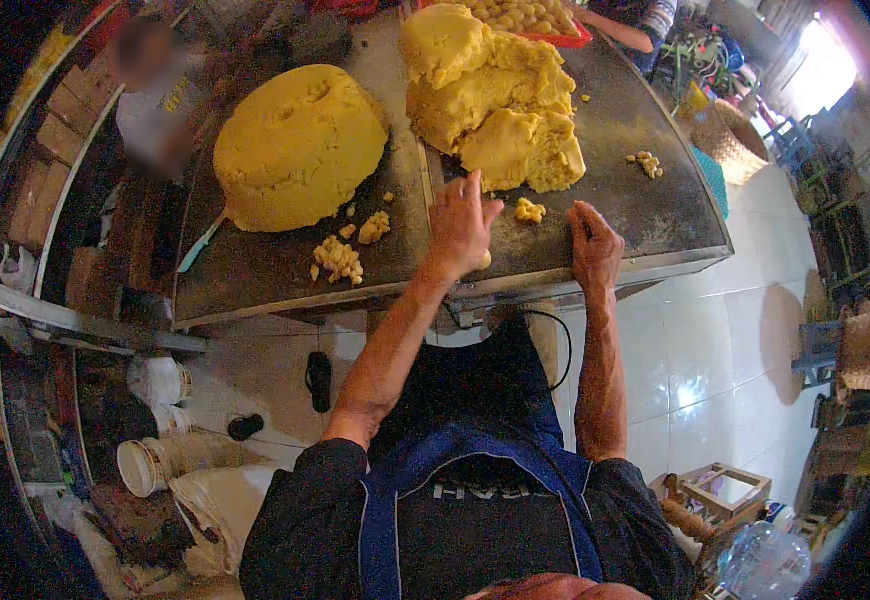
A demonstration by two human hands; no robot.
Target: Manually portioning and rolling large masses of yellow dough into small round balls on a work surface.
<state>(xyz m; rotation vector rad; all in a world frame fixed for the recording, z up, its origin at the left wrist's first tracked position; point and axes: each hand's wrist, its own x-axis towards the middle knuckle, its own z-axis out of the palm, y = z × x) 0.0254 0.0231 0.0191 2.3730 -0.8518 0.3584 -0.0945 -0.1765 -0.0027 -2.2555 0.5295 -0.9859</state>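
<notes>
My left hand (462,229) is over the metal-edged table (525,262), its fingers spread and its fingertips at the lower edge of a crumbly yellow dough mass (510,97). A small pale dough ball (484,260) shows beside its wrist. My right hand (597,238) rests near the table's front edge with its fingers curled; whether it holds anything cannot be seen. Between the hands, nearer the dough mass, lies a small yellow dough lump (530,211). To the left sits a large smooth yellow dough mound (300,146), with pale clumps (337,260) in front of it.
A red tray (566,39) of round dough balls stands at the far side, beside another person's arm (618,30). A light-blue handle (200,244) sticks out by the mound. Small pale pieces (646,163) lie at right. Another person (153,97) is at far left. White buckets (142,466) stand lower left.
</notes>
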